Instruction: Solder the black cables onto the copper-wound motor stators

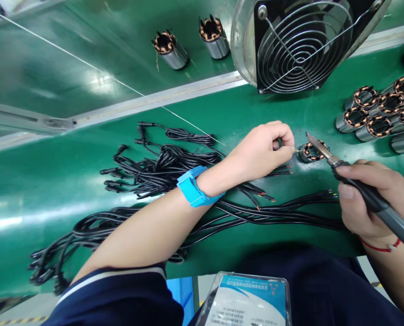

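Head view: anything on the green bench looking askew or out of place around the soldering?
Mostly orderly. One stator lies tipped on its side apart from the upright cluster, between the left hand and the soldering iron in the right hand. The black cables sprawl loosely.

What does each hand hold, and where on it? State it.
The right hand grips a soldering iron by its dark handle, tip toward a stator. The left hand pinches a wire near its stripped end at the stator.

The left hand (263,149) hides the wire end it pinches.
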